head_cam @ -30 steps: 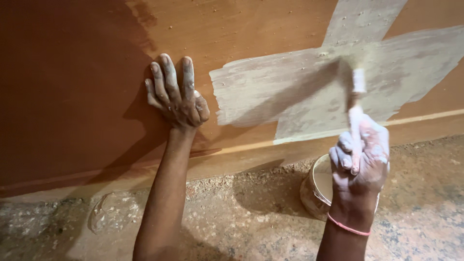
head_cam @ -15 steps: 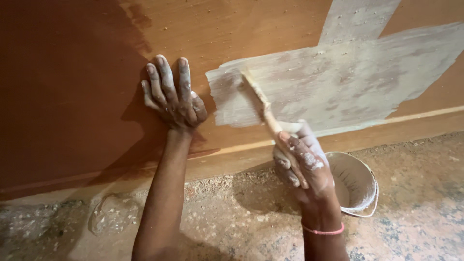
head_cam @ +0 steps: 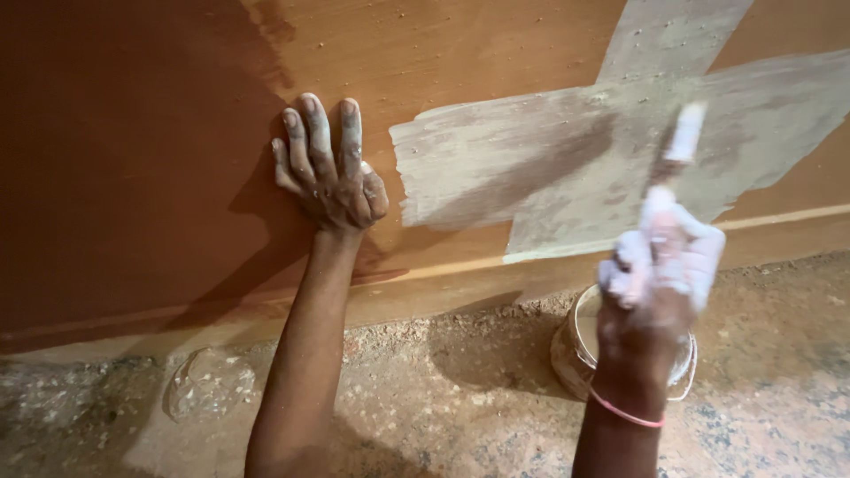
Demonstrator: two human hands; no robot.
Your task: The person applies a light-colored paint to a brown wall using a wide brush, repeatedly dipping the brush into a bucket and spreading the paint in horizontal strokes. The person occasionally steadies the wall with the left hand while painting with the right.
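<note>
My right hand, caked white, grips the brush against the pale patch on the brown wall. My left hand is flat and released, bracing on the wall. Risk: a loaded brush dripping past the bucket below onto the floor, or my elbow tipping it.

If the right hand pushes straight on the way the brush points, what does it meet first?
The right hand grips a paint-caked brush pointing up at the brown wall. The tip would first meet the pale whitish painted patch on it, and may already touch; blur hides the depth.
</note>
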